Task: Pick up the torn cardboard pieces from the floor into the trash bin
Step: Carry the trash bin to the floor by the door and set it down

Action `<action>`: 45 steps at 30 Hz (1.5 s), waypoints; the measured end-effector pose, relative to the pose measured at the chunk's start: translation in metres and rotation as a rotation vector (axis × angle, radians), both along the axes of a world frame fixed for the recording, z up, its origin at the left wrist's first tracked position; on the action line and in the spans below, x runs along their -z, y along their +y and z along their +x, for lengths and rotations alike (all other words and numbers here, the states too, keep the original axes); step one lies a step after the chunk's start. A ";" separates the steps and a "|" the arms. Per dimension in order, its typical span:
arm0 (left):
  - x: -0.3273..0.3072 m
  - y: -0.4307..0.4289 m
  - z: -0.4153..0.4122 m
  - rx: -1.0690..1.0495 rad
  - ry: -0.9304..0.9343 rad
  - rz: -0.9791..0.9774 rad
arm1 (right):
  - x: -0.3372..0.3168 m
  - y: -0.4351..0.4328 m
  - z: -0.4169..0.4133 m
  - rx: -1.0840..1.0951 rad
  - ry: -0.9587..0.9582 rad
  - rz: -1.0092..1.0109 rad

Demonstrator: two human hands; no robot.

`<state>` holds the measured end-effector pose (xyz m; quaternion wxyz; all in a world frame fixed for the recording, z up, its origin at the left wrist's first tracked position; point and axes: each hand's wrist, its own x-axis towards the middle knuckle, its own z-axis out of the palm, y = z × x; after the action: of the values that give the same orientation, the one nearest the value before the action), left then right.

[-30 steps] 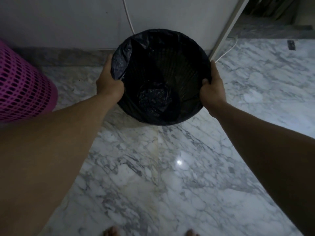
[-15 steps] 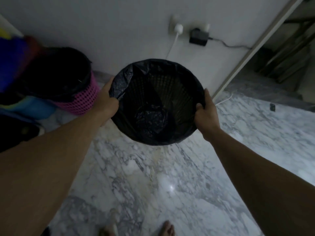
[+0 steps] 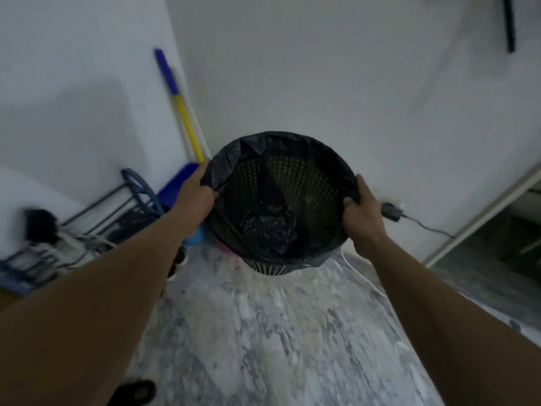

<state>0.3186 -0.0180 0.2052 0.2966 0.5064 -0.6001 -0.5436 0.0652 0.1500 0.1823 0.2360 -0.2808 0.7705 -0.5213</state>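
Note:
A round mesh trash bin lined with a black plastic bag hangs in the air above the marble floor, tilted so its open mouth faces me. My left hand grips the rim on the left side. My right hand grips the rim on the right side. Crumpled black bag material lies at the bin's bottom. No torn cardboard pieces are in view.
A blue and yellow mop handle leans in the wall corner. A metal rack with shoes stands at the left. A charger and cable are plugged into the wall behind my right hand. A door frame runs along the right.
Both hands have lifted the bin higher off the floor, and my view has tilted up, bringing the wall corner, mop and rack into sight.

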 end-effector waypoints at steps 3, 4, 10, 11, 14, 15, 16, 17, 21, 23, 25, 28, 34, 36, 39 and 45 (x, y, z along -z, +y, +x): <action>-0.048 0.015 0.041 -0.136 0.106 0.016 | -0.049 -0.015 0.027 -0.091 0.003 -0.030; -0.064 0.024 0.054 -0.180 0.129 0.020 | -0.065 -0.019 0.038 -0.128 -0.001 -0.034; -0.139 0.072 0.140 -0.435 0.161 -0.008 | -0.140 -0.054 0.099 -0.461 0.037 -0.040; -0.150 0.081 0.157 -0.481 0.171 -0.002 | -0.151 -0.059 0.113 -0.507 0.051 -0.040; -0.179 0.112 0.213 -0.633 0.188 0.004 | -0.184 -0.064 0.166 -0.630 0.077 -0.067; -0.186 0.123 0.233 -0.686 0.202 0.004 | -0.193 -0.064 0.185 -0.686 0.097 -0.070; -0.194 0.137 0.250 -0.732 0.219 0.004 | -0.199 -0.066 0.205 -0.740 0.109 -0.068; -0.201 0.152 0.268 -0.784 0.235 0.000 | -0.205 -0.067 0.225 -0.796 0.113 -0.079; -0.231 0.223 0.332 -0.983 0.231 -0.059 | -0.230 -0.061 0.312 -0.989 0.113 -0.097; -0.244 0.268 0.364 -1.103 0.209 -0.090 | -0.245 -0.049 0.359 -1.117 0.109 -0.107; -0.253 0.315 0.397 -1.221 0.192 -0.109 | -0.258 -0.030 0.409 -1.244 0.098 -0.110; -0.265 0.395 0.442 -1.365 0.201 -0.149 | -0.273 0.011 0.488 -1.422 0.098 -0.126; -0.275 0.573 0.509 -1.689 0.195 -0.207 | -0.281 0.136 0.639 -1.766 -0.049 -0.042; -0.275 0.634 0.527 -1.805 0.183 -0.216 | -0.278 0.187 0.682 -1.853 -0.056 -0.030; -0.269 0.729 0.547 -1.947 0.144 -0.248 | -0.277 0.269 0.739 -1.962 -0.052 -0.009; -0.248 0.919 0.550 -2.193 0.234 -0.392 | -0.281 0.444 0.826 -2.234 -0.081 -0.010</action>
<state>0.8689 0.9009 0.4531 0.7443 0.6518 0.1270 0.0713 0.8917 0.5936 0.4633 0.5957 -0.7991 0.0754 -0.0284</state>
